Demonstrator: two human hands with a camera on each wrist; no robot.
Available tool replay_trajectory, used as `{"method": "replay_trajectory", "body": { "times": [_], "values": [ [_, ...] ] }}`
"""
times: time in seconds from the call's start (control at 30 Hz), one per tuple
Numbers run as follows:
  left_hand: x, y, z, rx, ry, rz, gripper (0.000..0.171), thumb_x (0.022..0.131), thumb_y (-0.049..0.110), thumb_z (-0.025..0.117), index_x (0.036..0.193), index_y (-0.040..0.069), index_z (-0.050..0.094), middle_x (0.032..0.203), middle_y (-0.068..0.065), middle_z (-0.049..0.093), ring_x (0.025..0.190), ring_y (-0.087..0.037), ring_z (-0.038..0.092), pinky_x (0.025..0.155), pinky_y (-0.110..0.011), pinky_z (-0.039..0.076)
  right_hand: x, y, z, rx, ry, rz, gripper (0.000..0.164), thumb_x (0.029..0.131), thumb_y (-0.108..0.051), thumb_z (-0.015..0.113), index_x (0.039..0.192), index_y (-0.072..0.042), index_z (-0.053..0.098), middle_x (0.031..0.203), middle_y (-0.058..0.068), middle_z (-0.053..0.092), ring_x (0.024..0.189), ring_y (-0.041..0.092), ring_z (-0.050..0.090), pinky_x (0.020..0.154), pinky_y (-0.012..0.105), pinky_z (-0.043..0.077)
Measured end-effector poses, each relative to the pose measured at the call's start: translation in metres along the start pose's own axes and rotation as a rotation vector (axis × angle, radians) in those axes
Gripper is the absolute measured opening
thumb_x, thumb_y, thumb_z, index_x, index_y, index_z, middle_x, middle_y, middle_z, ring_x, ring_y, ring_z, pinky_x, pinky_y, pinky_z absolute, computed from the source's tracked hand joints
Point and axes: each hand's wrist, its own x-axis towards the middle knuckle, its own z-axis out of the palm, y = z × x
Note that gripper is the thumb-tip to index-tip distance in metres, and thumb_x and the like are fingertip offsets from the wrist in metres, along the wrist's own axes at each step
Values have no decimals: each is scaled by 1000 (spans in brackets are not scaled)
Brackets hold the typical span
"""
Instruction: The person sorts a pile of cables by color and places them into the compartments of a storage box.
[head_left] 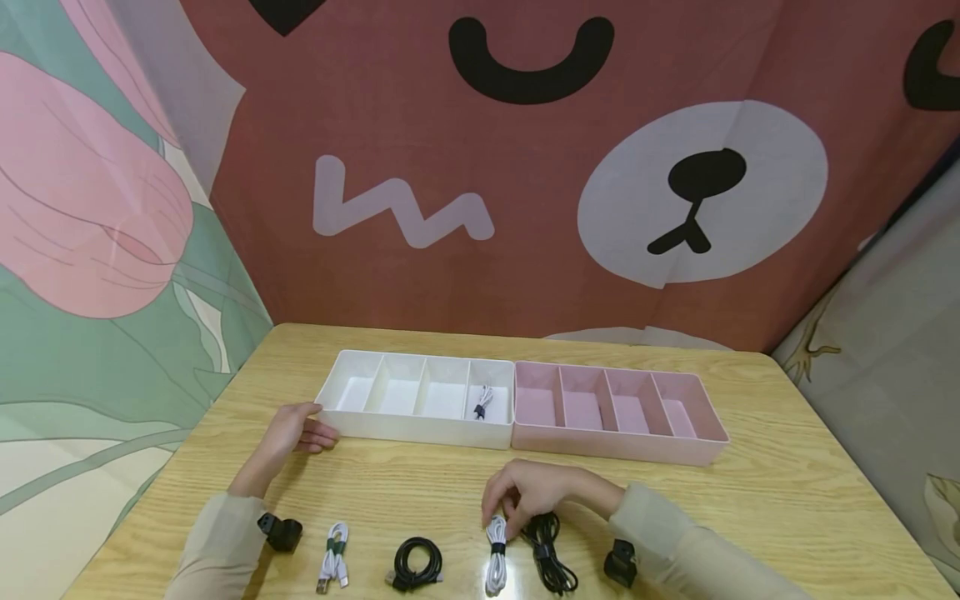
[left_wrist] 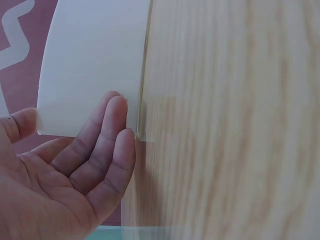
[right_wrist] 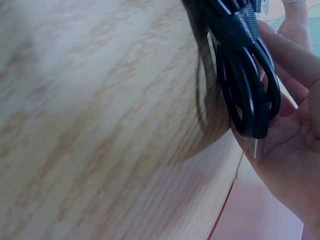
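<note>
My left hand (head_left: 288, 433) touches the left end of the white divided box (head_left: 420, 427), with its fingers nearly straight in the left wrist view. My right hand (head_left: 536, 486) pinches the upper end of a white cable (head_left: 496, 567) bundled with a black tie, low over the table. Just right of it lies a long black cable (head_left: 551, 562), folded and tied; in the right wrist view this black cable (right_wrist: 245, 75) covers part of the fingers. A small white cable (head_left: 483, 400) with a dark tie lies in the box's rightmost compartment.
A pink divided box (head_left: 615, 443) stands end to end with the white one. Nearer the front lie a white cable with a green tie (head_left: 334, 557) and a round-coiled black cable (head_left: 416, 564). A patterned cloth (head_left: 525, 283) hangs behind the wooden table (head_left: 787, 500).
</note>
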Motion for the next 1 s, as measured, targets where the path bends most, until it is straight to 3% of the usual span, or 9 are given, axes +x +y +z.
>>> {"method": "replay_trajectory", "body": {
  "times": [0.17,0.4,0.6,0.73,1.0],
  "values": [
    [0,-1,0,9,2,6,45,97,20,28,108,-18,48,75,-12,68,67,-20,66,62,-33,53,0,1,0,-20,3,-29,19,72,4,71,90,5,67,91,8,62,62,-3,50,55,15,46],
    [-1,0,0,-4,0,-1,45,97,20,28,104,-18,51,75,-12,68,67,-20,66,62,-33,53,1,2,1,-9,-10,22,36,68,4,74,103,0,66,93,2,61,57,-2,49,51,13,43],
    [-1,0,-1,-20,-9,-3,45,97,19,28,102,-18,53,75,-14,67,67,-20,66,62,-34,53,3,1,1,-110,-32,12,40,68,1,75,106,-2,65,93,-2,59,58,-5,47,53,15,45],
    [0,0,-1,-18,-7,-11,45,98,19,27,103,-18,52,75,-14,68,67,-20,66,62,-34,53,3,-1,1,-186,-48,9,39,68,-1,75,106,-4,66,92,-2,58,59,-6,46,55,15,46],
    [-1,1,0,-1,-2,-2,45,97,20,28,105,-18,50,74,-12,68,66,-19,66,62,-33,53,4,-6,1,-190,-53,18,31,67,0,75,97,-3,68,90,0,57,58,-7,43,54,13,43]
  ]
}}
